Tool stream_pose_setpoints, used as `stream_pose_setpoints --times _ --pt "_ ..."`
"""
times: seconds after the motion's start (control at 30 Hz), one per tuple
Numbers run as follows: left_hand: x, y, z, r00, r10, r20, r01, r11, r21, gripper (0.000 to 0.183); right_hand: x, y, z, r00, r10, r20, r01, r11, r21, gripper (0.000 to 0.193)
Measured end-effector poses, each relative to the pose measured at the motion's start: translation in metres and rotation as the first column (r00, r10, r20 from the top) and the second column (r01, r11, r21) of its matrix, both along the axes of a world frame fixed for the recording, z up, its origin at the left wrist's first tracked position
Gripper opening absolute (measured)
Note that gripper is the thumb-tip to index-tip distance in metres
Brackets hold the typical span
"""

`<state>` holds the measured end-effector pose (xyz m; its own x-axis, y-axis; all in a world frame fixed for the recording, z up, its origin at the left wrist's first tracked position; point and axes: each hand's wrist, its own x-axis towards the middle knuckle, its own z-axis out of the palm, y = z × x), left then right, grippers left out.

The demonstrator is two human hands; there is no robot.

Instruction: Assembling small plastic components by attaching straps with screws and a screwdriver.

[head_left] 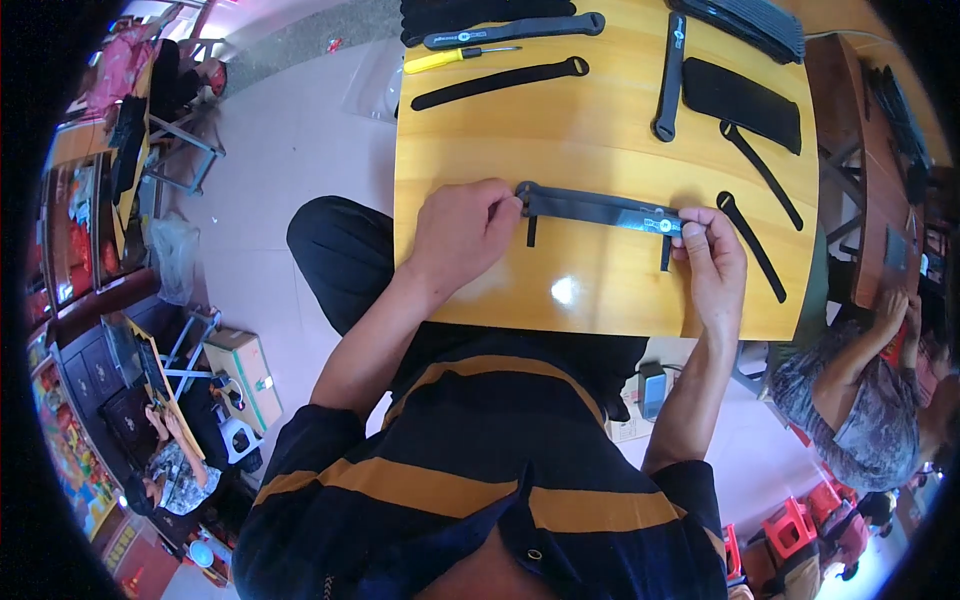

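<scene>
Looking down remotely on the yellow worktop (pixel 610 140), I see the left hand (pixel 465 228) and right hand (pixel 715 262) pinching opposite ends of a dark strap (pixel 590 207) over its near part, two short black strips (pixel 532 231) showing below. I'd judge this as straightening; next calls for even tension.

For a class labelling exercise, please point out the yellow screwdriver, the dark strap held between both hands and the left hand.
Yellow screwdriver (pixel 453 56), head view: on the handle.
Dark strap (pixel 600 208), head view: its middle stretch.
Left hand (pixel 462 225), head view: its back.
</scene>
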<state>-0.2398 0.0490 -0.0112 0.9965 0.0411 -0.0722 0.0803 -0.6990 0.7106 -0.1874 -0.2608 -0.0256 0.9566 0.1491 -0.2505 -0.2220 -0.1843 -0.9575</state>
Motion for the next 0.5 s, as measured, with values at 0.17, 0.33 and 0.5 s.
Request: stream_pose_setpoints --times 0.17,0.33,0.5 --pt "0.0046 -0.0009 0.0006 1.0 -0.002 -0.021 0.003 1.0 0.031 0.021 0.0023 -0.0004 -0.0021 1.0 -0.013 -0.004 0.013 1.0 -0.016 0.015" --pt "0.0071 -0.0002 -0.0013 1.0 -0.014 -0.009 0.014 0.999 0.047 0.022 0.0028 -0.0023 -0.0028 1.0 -0.004 -0.02 0.003 0.999 -0.041 0.017" --pt "0.0087 -0.0019 0.002 1.0 -0.022 -0.022 0.024 0.997 0.077 0.022 0.0034 0.0 -0.0002 0.999 -0.028 -0.038 0.026 0.998 -0.051 0.016"
